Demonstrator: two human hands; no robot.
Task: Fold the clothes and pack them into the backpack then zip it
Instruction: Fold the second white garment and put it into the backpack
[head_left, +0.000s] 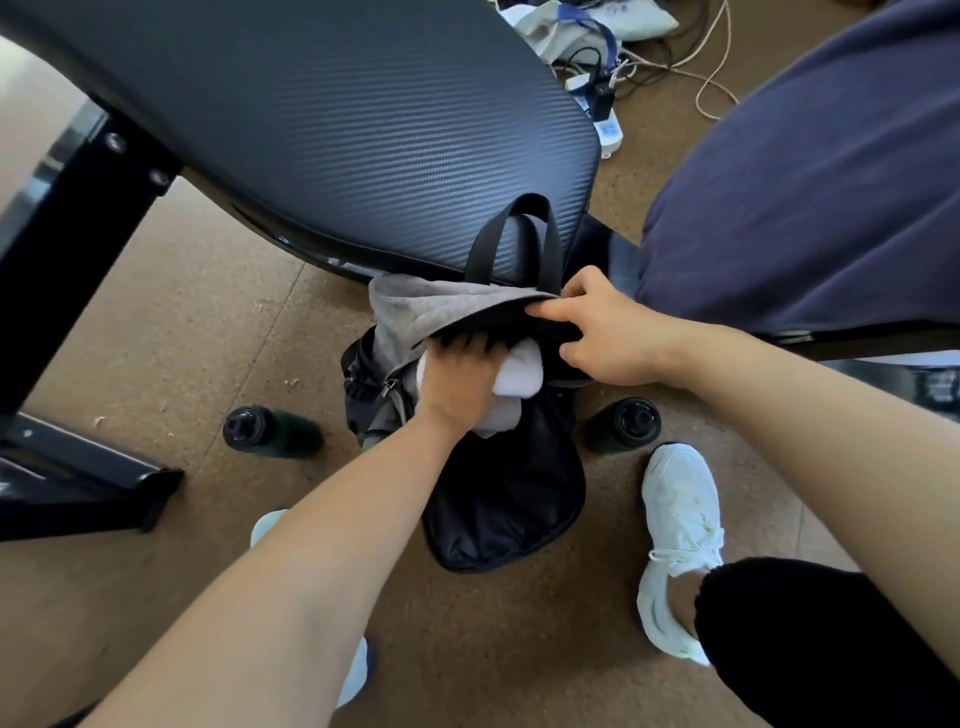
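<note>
A black backpack (506, 514) stands on the floor against the table's edge, its top open and its black handle (514, 234) sticking up. My left hand (457, 384) reaches into the opening and presses down on a folded white garment (519, 371), with its fingertips hidden inside the bag. My right hand (597, 332) grips the far rim of the opening and holds it wide. A grey cloth (415, 312) drapes over the bag's upper left edge; whether it is the bag's lining or a garment, I cannot tell.
A dark table (337, 119) with a carbon-weave top looms above the bag. A dark bottle (270, 431) stands at each side of the bag, the other bottle (626, 423) to the right. Navy fabric (810, 197) fills the right. Cables and a power strip (605, 122) lie behind.
</note>
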